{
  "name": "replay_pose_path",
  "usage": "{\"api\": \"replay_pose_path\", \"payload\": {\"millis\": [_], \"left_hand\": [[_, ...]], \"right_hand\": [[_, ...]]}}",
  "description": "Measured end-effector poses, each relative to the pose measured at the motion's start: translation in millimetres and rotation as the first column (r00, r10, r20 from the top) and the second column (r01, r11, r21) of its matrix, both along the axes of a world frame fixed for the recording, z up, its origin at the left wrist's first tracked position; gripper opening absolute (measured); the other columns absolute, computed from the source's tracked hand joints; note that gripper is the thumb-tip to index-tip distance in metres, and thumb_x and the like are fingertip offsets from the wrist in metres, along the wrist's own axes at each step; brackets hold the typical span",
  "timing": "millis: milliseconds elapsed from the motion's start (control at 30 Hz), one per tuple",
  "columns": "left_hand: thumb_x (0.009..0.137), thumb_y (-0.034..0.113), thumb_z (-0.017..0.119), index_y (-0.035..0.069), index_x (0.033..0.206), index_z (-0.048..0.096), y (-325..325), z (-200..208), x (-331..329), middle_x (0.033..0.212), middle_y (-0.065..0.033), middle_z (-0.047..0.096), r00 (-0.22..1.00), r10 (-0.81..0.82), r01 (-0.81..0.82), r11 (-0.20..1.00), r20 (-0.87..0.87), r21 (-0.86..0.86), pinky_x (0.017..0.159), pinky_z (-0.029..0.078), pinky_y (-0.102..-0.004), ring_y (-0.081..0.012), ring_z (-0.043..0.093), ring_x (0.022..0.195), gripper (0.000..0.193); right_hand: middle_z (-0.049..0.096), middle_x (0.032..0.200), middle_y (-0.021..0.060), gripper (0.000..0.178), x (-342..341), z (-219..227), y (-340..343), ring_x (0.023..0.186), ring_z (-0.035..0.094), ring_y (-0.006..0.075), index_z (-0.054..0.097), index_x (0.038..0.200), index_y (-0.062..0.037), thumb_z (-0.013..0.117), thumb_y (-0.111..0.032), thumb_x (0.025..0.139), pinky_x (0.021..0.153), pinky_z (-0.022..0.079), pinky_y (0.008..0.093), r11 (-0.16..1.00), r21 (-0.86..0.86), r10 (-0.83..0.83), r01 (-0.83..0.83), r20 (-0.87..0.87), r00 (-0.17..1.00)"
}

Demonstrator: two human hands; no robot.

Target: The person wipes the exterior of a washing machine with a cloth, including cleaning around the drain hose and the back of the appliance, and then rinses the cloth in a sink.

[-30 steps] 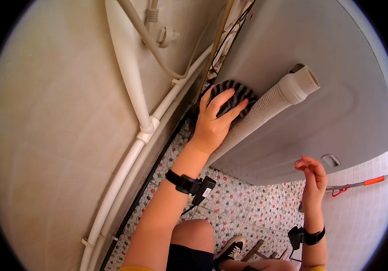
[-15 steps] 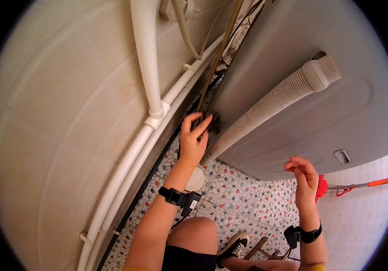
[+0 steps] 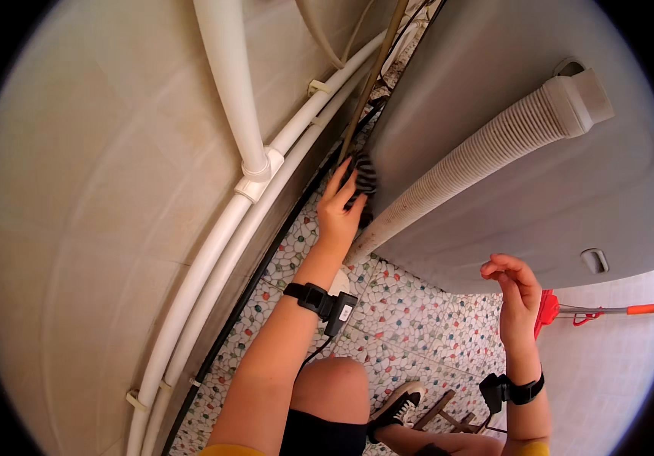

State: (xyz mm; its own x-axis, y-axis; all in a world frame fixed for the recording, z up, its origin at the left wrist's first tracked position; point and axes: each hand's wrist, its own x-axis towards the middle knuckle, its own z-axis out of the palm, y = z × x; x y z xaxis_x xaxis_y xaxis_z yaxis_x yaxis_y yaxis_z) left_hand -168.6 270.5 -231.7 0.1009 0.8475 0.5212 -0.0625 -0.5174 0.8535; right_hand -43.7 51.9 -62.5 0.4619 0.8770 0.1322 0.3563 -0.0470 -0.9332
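My left hand [image 3: 338, 216] reaches into the gap between the wall pipes and a grey appliance cabinet [image 3: 449, 91]. Its fingers are closed on a dark, striped, bunched-up cloth [image 3: 365, 178], which lies against the cabinet's side; part of it is hidden by the fingers. Beside that hand, a ribbed grey drain hose [image 3: 487, 152] slants from the cabinet down toward the floor. To the right, my right hand [image 3: 517, 296] is raised before the cabinet's lower edge. Nothing shows in it; the fingers are loosely bent, with the thumb a little apart.
White pipes [image 3: 213, 235] run along the tiled wall on the left. A thin brown pole [image 3: 373, 76] stands in the gap. Behind my right hand is a red tool head [image 3: 547, 310] with a metal handle. A brown wooden frame [image 3: 437, 410] rests on the mosaic floor [image 3: 403, 311].
My left hand has moved up and slightly right along the cabinet, taking the striped cloth with it. My right hand has hardly moved. The view has shifted a little.
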Motion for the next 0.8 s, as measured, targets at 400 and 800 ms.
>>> {"api": "replay_pose_path", "payload": {"millis": [400,800], "left_hand": [[0.056,-0.01,0.066,0.006,0.09,0.064,-4,9,-29,0.103,-0.0111,0.047,0.996,-0.013,0.024,0.992,-0.089,0.122,0.085,0.041,-0.0329,-0.0285,0.05,0.096,0.038],[0.047,-0.013,0.067,0.01,0.077,0.066,-3,-77,-11,0.097,-0.0075,0.045,0.959,-0.106,0.149,0.978,-0.263,0.148,0.082,0.04,-0.0361,-0.0277,0.046,0.095,0.037]], "right_hand": [[0.061,0.093,0.0079,0.027,-14,-38,16,0.089,0.055,0.0136,0.056,0.104,0.0031,0.037,0.005,0.086,0.083,0.042,0.027,0.986,-0.144,0.067,-0.08,-0.094,0.993],[0.061,0.091,0.0078,0.028,-10,-62,21,0.09,0.055,0.0147,0.057,0.103,0.0026,0.036,0.006,0.085,0.083,0.042,0.0278,0.982,-0.154,0.091,-0.107,-0.108,0.99]]}}
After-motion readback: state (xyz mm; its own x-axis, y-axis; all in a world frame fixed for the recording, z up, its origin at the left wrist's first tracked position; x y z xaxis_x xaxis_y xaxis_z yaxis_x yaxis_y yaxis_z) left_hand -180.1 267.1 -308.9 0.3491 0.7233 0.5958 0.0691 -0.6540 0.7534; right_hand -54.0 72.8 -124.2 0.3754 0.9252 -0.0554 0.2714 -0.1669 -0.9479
